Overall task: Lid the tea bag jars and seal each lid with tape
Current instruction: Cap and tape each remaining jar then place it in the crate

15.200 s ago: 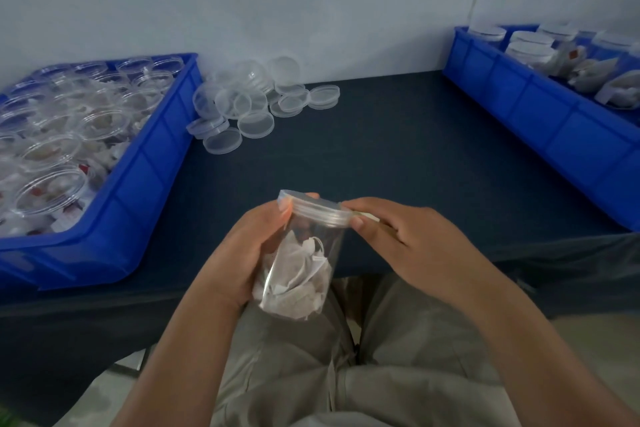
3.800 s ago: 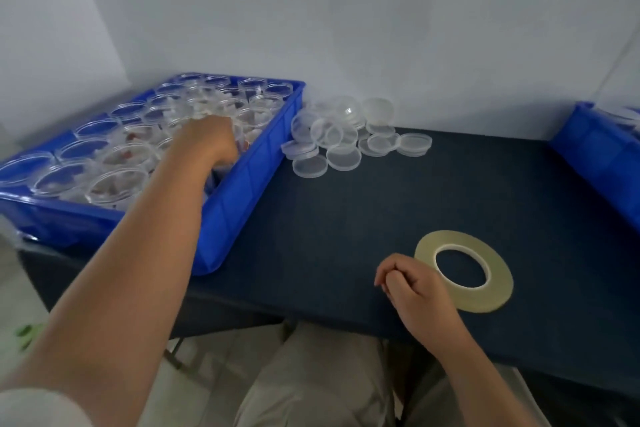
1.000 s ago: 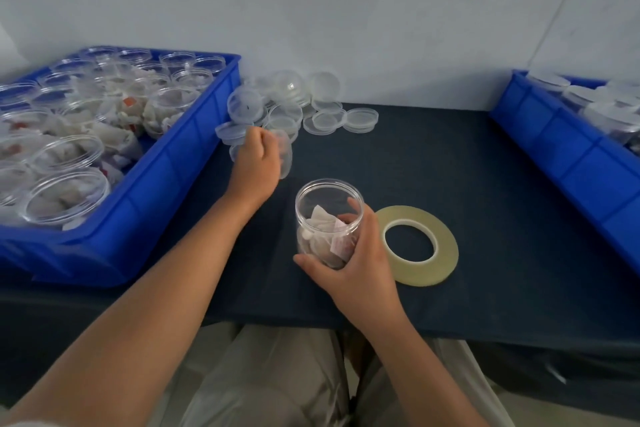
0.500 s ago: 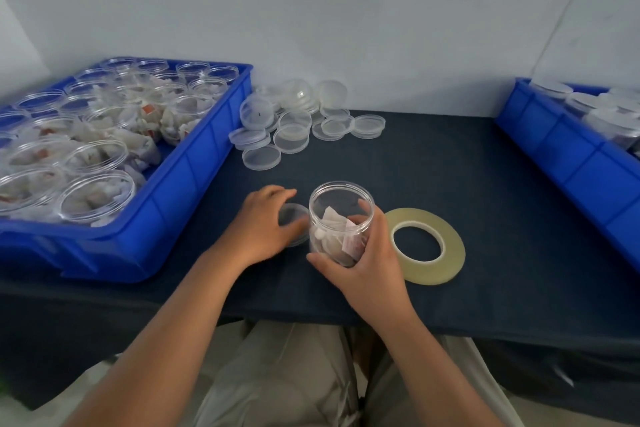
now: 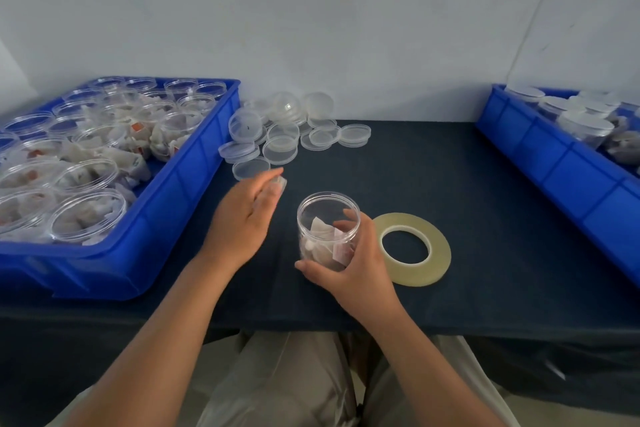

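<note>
— Dark tabletop [image 5: 450, 177]: why does the clear plastic tea bag jar [image 5: 322, 218] stand open near its front edge?
— Right hand [image 5: 349, 267] wraps it upright, likely steadying it for the clear round lid [image 5: 281, 182] that the left hand [image 5: 242, 222] pinches, blurred, just beside.
— And the yellowish tape ring [image 5: 440, 253]?
— Flat beside the jar, presumably ready for sealing.

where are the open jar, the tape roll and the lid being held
open jar [image 5: 322, 235], head view, front wall below the rim
tape roll [image 5: 412, 274], head view, near side of the flat ring
held lid [image 5: 283, 183], head view, its blurred clear edge
</note>
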### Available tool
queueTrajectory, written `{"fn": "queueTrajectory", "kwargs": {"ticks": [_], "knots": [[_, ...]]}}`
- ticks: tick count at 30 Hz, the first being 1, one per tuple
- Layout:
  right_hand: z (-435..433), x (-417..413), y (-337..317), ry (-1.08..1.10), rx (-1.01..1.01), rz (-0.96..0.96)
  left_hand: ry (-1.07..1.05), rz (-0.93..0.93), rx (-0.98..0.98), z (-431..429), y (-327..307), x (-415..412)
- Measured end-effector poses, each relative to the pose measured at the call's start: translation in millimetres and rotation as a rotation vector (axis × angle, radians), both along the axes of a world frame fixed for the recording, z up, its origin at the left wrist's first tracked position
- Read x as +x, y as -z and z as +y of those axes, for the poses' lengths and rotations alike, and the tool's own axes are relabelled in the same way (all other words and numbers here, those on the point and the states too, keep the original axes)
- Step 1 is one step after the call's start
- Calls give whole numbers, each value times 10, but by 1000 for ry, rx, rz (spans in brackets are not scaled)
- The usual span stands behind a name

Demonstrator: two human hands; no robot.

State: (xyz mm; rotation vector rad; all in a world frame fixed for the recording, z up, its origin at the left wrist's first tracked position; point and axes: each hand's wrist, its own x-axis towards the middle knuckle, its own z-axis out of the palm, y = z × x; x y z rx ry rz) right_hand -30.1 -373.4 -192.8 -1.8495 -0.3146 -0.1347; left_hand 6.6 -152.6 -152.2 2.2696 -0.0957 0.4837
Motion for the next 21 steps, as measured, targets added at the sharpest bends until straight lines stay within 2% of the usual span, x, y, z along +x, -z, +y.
{"fn": "queueTrajectory", "kwargs": {"ticks": [3,6,8,12,16,18,21], "knots": [[3,-3,7,-5,-3,-15,152,-99,74,-154,-369,-113],[17,-5,-2,-22,16,-30,363,84,307,-346,-610,-212],[29,-1,-2,-24,28,-55,419,213,470,-475,-678,-264],[47,44,27,-27,28,-78,356,206,618,-726,-696,-319],[77,73,41,-8,-33,-151,163,93,870,-997,-585,-273],[106,71,50,-10,-76,-125,131,31,871,-1018,-524,-244],[118,76,39,5,-92,-144,203,-11,796,-926,-476,-243]]}}
